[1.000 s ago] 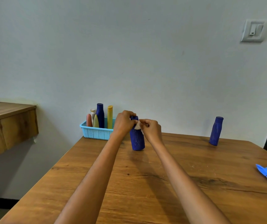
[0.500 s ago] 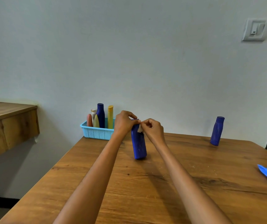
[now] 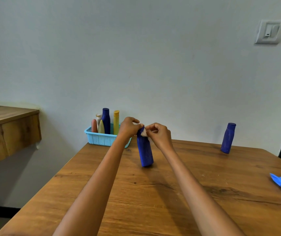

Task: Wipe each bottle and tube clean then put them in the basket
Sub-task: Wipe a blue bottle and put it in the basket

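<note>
At the table's far left, the light-blue perforated plastic basket (image 3: 102,139) holds five upright bottles and tubes. Just right of it, the left hand (image 3: 129,127) grips the top of a dark-blue plastic bottle (image 3: 145,151), now tilted rather than upright. The right hand (image 3: 160,134) pinches a small white wipe (image 3: 144,133) against its neck, so wiping continues. A second dark-blue bottle (image 3: 228,138) waits far right.

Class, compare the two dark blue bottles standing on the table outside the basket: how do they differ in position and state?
The near blue bottle stands mid-table, held at its top by the left hand and right hand, a white wipe pressed against its neck. The far blue bottle stands untouched near the table's far right edge, cap visible. Both are dark blue, similar in shape and outside the basket.
</note>
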Motion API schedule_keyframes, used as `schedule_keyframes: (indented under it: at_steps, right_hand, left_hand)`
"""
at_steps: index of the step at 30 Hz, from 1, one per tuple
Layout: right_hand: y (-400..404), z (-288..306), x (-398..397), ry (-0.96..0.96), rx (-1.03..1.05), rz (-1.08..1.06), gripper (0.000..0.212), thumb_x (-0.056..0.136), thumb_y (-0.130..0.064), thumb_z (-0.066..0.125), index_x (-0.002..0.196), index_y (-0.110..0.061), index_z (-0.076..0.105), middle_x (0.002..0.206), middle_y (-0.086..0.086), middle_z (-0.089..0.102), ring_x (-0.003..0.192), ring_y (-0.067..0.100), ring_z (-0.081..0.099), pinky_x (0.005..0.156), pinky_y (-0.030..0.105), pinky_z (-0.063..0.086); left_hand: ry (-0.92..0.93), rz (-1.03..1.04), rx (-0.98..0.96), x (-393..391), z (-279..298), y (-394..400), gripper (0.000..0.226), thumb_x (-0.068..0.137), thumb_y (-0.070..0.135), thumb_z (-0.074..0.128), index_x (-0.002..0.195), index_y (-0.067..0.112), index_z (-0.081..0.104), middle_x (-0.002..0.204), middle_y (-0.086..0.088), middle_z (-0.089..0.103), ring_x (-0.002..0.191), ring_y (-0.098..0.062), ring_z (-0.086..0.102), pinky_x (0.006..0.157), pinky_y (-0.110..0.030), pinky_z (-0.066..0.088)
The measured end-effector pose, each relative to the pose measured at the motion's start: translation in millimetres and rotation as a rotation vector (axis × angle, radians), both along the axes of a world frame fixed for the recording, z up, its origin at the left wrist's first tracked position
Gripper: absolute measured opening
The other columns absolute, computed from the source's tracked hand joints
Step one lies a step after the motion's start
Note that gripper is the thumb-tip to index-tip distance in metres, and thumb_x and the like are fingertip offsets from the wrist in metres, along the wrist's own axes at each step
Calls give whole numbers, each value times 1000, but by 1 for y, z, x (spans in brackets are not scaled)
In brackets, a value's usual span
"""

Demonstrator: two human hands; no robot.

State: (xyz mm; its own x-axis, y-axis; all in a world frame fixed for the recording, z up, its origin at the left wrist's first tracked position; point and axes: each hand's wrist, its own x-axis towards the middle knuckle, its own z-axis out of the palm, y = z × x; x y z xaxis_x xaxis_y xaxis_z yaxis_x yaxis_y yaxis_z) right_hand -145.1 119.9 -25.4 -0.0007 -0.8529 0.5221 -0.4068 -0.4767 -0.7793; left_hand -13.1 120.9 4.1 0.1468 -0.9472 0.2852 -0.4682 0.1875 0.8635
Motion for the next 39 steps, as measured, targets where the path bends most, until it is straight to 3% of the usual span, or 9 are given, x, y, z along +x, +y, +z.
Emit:
schedule_keyframes:
  at_steps: [3,7,14,16,20,27,32,35,39]
  right_hand:
    - [0,4,-3,12,34,-44,6,82,-16,66,87,-16,70,87,-7,67,84,8,61,64,14,42]
    - [7,16,4,-54,-30,-21,7,82,-12,65,85,-16,70,81,-11,65,76,-1,58,60,5,42]
    - [0,4,-7,134,218,-9,14,82,-16,66,93,-11,72,91,1,70,86,12,64,64,18,45]
    - [3,6,-4,61,156,-39,13,84,-14,63,94,-11,72,92,2,71,81,10,62,69,21,46]
    - [12,19,6,-89,83,67,11,84,-12,65,92,-10,72,82,-3,68,68,-1,58,56,8,45]
    - [4,10,-6,21,282,120,21,77,-24,75,93,-12,71,95,1,70,92,15,64,82,31,52]
    - [9,12,5,-66,136,-1,12,84,-13,65,92,-7,72,85,0,69,75,10,64,62,13,50]
    - [12,14,12,-118,104,37,14,79,-13,69,92,-8,71,83,-2,68,74,8,64,61,15,52]
    - [9,15,6,22,195,56,26,73,-14,73,98,-16,66,87,-1,67,83,11,63,58,18,46]
  left_hand:
    - [-3,-34,58,2,3,1,30,88,23,64,106,0,63,95,-13,63,83,-21,60,65,-25,49]
    - [54,-83,108,2,8,4,18,90,21,61,96,4,61,80,-8,61,67,-14,59,52,-18,47]
    - [46,-42,79,5,5,2,28,86,30,65,91,3,63,91,-11,64,81,-22,63,65,-24,49]
    - [34,-43,73,2,5,3,31,86,32,65,92,2,65,92,-12,65,85,-23,64,65,-25,50]
    - [47,-21,46,1,5,3,26,85,31,66,72,10,60,80,-9,64,73,-19,60,71,-31,53]
    - [84,7,12,4,5,3,27,82,29,70,83,3,66,73,-3,61,73,-17,59,68,-25,52]
    - [36,-4,2,1,6,4,25,82,29,70,82,4,65,81,-10,64,78,-20,61,75,-31,54]
    - [55,6,5,5,5,3,23,83,29,70,77,6,65,73,-5,62,71,-16,58,74,-31,54]
    - [77,15,-3,7,4,2,25,81,29,71,84,5,66,79,-6,64,75,-17,60,72,-30,54]
